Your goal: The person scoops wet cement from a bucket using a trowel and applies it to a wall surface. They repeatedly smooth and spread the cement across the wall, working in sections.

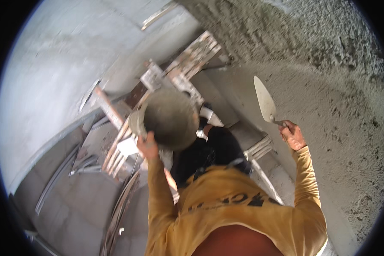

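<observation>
My right hand [293,135] is wrapped round the handle of a pointed trowel [265,100], out to the right. Its pale metal blade points away from me, in front of the rough grey wall. My left hand [147,147] grips the near left edge of a round, mortar-stained bucket [191,123], which is in front of my legs. The bucket's dark grey inside faces up toward me; how much it holds I cannot tell. Most of the left fingers are hidden behind the bucket's edge.
Mortar-spattered planks [196,54] stand crosswise beyond the bucket, with more boards at its left. A rough mortar-coated wall [341,94] rises on the right, a smoother pale wall [64,68] on the left. Long thin strips [57,179] lie lower left, and a pale pole [265,181] is beside my legs.
</observation>
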Tool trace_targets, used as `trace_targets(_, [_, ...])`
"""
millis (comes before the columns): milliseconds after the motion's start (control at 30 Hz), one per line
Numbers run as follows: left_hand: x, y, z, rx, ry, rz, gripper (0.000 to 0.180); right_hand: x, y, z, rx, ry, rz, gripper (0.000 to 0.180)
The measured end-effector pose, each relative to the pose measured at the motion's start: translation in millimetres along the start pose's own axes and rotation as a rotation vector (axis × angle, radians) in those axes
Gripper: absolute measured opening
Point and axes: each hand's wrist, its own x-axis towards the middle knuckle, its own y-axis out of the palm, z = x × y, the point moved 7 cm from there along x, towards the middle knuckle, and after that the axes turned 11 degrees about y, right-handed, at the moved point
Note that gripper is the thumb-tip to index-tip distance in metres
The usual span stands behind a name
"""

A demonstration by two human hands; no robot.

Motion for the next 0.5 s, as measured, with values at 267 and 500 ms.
trace_targets(267, [22, -20, -123, -0.360, 0.003, 0.084, 0.013, -27, 169, 145, -0.394, -0.159, 0.436, 0.040])
trace_targets(500, [75, -3, -231, -0.459, 0.256, 0.365, 0.016, -46, 225, 200, -0.878, -0.898, -0.041, 0.040])
